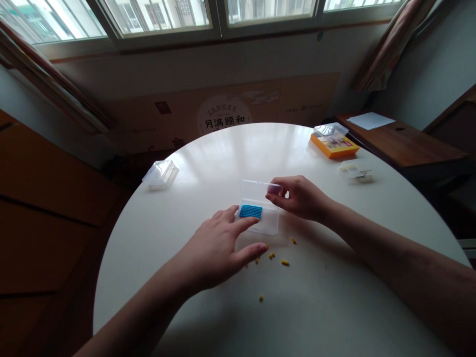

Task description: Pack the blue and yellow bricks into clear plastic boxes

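A clear plastic box point(269, 226) lies on the table with its hinged lid point(253, 188) tilted up. Inside it, toward the left, is a blue studded plate point(250, 211). My right hand point(297, 196) pinches the right end of the raised lid between thumb and fingers. My left hand point(223, 243) reaches over the box's left side, fingers spread; its index fingertip is at the plate's lower edge, though I cannot tell whether it touches. Small yellow pieces point(285, 263) lie scattered on the table just in front of the box, several of them near my left thumb.
The round white table point(148, 277) fills the middle. A clear plastic case point(161, 173) stands at its left edge. At the back right is an orange box point(334, 146) with a clear container point(330, 130) on top. Small pale items point(356, 170) lie nearby, blurred.
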The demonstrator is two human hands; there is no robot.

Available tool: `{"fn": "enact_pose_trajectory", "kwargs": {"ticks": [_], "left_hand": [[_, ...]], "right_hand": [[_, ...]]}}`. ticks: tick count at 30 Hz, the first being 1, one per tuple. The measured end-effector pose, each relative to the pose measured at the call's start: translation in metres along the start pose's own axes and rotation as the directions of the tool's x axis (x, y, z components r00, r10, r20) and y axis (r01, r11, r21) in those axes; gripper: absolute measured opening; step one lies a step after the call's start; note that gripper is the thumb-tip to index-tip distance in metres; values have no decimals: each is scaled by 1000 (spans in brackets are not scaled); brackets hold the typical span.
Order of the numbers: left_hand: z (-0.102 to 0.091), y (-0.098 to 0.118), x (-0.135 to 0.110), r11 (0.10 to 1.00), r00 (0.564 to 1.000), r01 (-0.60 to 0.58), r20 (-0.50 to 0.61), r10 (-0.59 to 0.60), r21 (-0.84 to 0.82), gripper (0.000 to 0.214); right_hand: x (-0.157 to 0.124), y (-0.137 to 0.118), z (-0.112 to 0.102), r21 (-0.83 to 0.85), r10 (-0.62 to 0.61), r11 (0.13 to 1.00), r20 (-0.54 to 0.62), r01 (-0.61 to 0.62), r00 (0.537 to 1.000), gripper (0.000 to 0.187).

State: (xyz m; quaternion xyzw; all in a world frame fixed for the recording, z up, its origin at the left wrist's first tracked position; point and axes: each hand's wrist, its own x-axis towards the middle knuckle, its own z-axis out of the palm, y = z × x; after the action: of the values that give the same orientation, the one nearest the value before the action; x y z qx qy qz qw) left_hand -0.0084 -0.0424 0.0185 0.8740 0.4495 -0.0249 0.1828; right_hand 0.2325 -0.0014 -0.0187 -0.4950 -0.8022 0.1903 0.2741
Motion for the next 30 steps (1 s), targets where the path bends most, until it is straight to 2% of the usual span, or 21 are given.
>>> {"fn": "enact_pose_trajectory", "kwargs": {"ticks": [3,15,25,30], "left_hand": [[1,3,0,1000,1000,25,6,-25,15,68],[25,14,13,985,988,120,-115,-107,121,67],[25,17,13,982,987,138,-104,-125,128,66],[11,12,4,995,992,90,-96,-85,48,67]], "right_hand": [[0,0,0,0,1,1000,-2,-1,1000,21],[-1,-5,3,-66,-31,997,-35,28,999,20],[-2,-5,3,-95,-36,995,-38,33,999,17],[-2,-5,2,-165,-68,984,-43,60,997,20]]}}
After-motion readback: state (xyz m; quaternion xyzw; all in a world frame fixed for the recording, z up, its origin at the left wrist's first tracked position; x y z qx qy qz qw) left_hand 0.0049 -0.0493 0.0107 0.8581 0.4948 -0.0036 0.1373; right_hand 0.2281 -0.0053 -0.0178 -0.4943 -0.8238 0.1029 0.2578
